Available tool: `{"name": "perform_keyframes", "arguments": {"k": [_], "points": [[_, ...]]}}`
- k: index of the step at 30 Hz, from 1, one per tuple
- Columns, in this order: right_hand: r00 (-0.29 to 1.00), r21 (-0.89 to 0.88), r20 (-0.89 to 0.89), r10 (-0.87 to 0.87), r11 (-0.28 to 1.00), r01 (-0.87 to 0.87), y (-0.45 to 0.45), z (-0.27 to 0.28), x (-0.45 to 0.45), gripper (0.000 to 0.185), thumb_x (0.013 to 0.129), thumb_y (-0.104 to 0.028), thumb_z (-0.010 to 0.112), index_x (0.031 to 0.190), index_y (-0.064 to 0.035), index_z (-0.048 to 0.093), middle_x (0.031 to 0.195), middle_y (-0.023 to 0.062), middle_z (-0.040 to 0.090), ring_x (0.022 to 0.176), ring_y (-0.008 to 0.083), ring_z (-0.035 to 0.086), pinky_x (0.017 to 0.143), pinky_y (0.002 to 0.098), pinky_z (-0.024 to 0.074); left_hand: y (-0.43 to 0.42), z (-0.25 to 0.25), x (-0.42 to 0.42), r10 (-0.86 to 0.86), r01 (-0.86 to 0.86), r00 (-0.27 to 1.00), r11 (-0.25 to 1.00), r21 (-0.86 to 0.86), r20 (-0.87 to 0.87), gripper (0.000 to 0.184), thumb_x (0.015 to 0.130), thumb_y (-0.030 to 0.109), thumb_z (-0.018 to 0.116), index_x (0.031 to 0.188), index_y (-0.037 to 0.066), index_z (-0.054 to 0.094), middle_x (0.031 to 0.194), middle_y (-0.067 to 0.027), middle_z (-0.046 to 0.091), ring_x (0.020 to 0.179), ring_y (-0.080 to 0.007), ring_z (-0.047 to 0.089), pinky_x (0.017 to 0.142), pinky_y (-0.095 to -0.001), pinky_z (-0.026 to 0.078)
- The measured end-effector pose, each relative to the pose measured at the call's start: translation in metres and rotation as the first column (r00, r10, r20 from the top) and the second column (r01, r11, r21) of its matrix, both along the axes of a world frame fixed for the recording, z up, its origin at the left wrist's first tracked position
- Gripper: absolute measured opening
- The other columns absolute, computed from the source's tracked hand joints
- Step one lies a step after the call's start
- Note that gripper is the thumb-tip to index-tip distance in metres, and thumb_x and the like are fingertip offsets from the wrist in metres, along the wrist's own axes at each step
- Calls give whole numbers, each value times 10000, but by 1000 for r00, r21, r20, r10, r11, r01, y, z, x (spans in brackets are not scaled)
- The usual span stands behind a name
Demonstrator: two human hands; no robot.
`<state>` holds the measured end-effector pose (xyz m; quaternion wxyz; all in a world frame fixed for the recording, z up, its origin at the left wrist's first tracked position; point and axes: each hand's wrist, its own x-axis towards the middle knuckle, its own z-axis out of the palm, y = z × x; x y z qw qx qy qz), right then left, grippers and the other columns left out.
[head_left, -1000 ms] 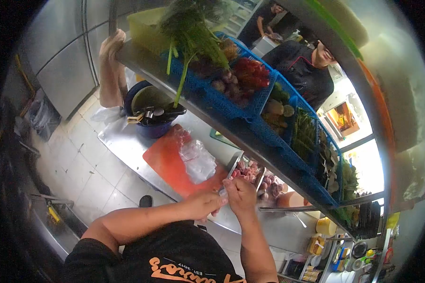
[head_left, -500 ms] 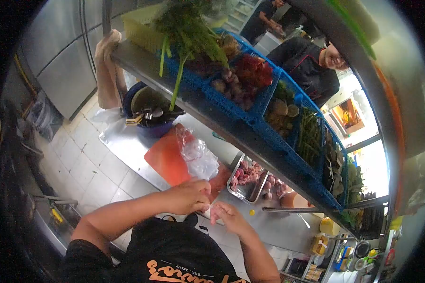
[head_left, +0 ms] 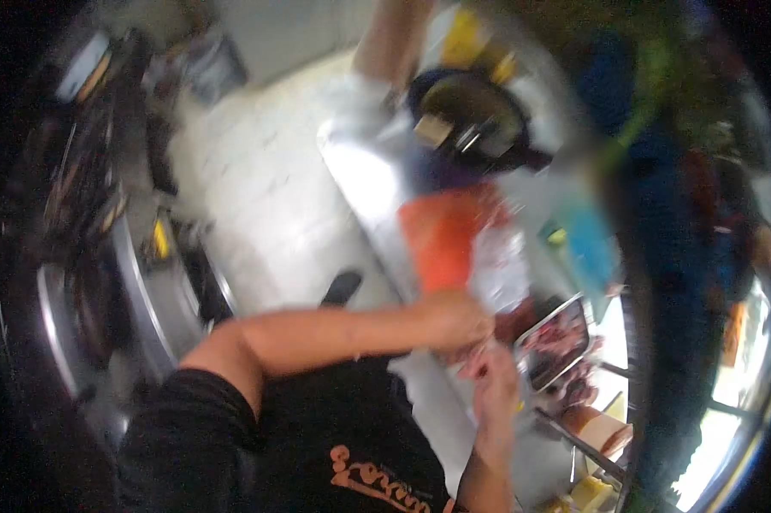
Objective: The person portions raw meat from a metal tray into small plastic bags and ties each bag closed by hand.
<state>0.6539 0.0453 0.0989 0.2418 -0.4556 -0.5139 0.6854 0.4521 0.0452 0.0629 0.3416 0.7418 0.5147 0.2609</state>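
Note:
My left hand (head_left: 460, 321) reaches in over the near edge of the metal table, its fingers closed together. Just below it, my right hand (head_left: 496, 381) is curled, fingertips close to those of the left. Blur hides what, if anything, is pinched between them. Beyond my left hand lies an orange-red cutting board (head_left: 437, 235), with a crumpled clear plastic bag (head_left: 500, 269) on its right side. Right of my hands is a metal tray (head_left: 560, 342) of raw meat pieces, and more meat pieces (head_left: 578, 385) lie beside it.
A dark blue tub (head_left: 445, 171) with utensils stands at the table's far end. A shelf with blue crates (head_left: 659, 231) rises on the right, badly blurred. Something light blue (head_left: 582, 244) shows beneath it. White floor tiles (head_left: 274, 188) lie to the left.
My view has swung left, so the table, board and tray sit further right in the picture, and everything is more blurred. My hands remain close together near the table edge.

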Motion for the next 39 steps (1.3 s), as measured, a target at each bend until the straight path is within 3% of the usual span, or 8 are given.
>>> {"name": "perform_keyframes", "arguments": {"k": [16,18,20,22,24,27,35,39], "points": [[961,53,-211,179,984,-172,5,-30,-165,209,997,-196,524,904,-11,556,728,82,593,605,147,545,573,310,489,-66,-20,-122,757,-794,607,570,209,242,176,796,223,760,883,73,727,786,-85,696,676,-213,671,614,-320,520],[880,-178,-460,117,959,-220,-14,-15,-163,198,988,-225,560,933,-35,559,756,97,595,594,173,540,559,332,489,-61,-2,-109,733,-856,510,486,179,451,211,806,245,767,883,52,729,769,-82,694,650,-200,654,599,-303,508],[843,-333,-493,214,849,-410,-33,11,-150,172,968,-199,559,900,-45,592,750,85,613,602,173,555,556,318,481,-78,48,-103,666,-691,417,674,-260,619,191,855,220,735,909,37,731,856,-69,727,768,-184,693,703,-293,544],[807,-400,-458,373,725,-562,-48,38,-138,159,949,-174,557,868,-56,626,743,74,631,609,173,570,554,304,473,-78,69,-96,124,-399,183,916,-42,975,263,812,303,803,775,59,714,817,-70,684,844,-232,639,796,-380,501],[786,43,-262,560,820,-571,-31,66,-135,156,953,-162,542,921,-56,651,733,68,638,633,171,606,584,319,500,-60,101,-104,-199,-276,375,908,314,906,278,775,320,831,742,72,707,857,-54,616,909,-231,566,837,-394,444],[820,646,43,571,610,-459,8,88,-124,171,955,-141,534,1009,-49,667,744,83,656,706,172,663,644,335,531,-54,129,-102,-68,-58,400,993,99,914,224,753,251,835,761,63,713,996,-37,500,945,-184,497,842,-335,409],[937,891,338,87,292,-349,9,150,-86,110,817,-138,691,878,-47,699,772,121,670,685,263,655,616,344,507,-55,139,-73,420,-367,569,899,-238,707,80,772,79,739,796,15,698,858,-40,569,825,-148,564,762,-268,443],[935,522,350,48,819,-237,1,154,-87,161,873,-202,688,889,-41,688,727,60,656,656,103,619,593,307,505,-53,138,-62,323,-467,824,853,234,466,56,781,70,711,819,30,703,851,-85,624,758,-212,609,727,-313,478]]}}
